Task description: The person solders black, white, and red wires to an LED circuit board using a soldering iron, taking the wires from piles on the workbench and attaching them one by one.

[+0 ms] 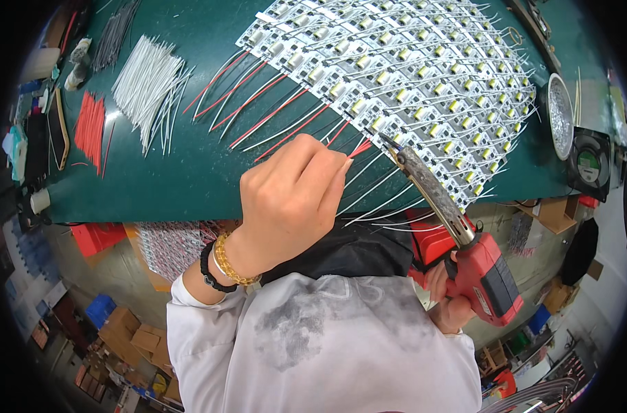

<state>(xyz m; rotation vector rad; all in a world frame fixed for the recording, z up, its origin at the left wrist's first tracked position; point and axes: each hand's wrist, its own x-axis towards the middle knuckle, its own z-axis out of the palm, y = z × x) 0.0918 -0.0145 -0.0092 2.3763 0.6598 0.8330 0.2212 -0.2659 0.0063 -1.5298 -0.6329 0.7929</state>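
Note:
My left hand (pixel 293 193) is closed in a pinch on several short red wires (pixel 359 147), whose ends stick out past the fingertips toward the board edge. My right hand (pixel 449 303) grips the handle of a red and black soldering gun (pixel 484 275). The gun's long metal barrel slants up and left, and its tip is close to the near edge of a large panel of white circuit boards (pixel 368 76). Rows of small yellowish-white components cover the panel. From its near edge hang red and white wires (pixel 258 117) on the left and white wires (pixel 375 196) nearer the gun.
A green tabletop (pixel 189 193) carries piles of white wires (pixel 150 86), red wires (pixel 90 127) and dark wires (pixel 117 31) at the left. To the right are a round silvery dish (pixel 559 117) and a black fan (pixel 588 164). Cardboard boxes (pixel 121 330) stand on the floor.

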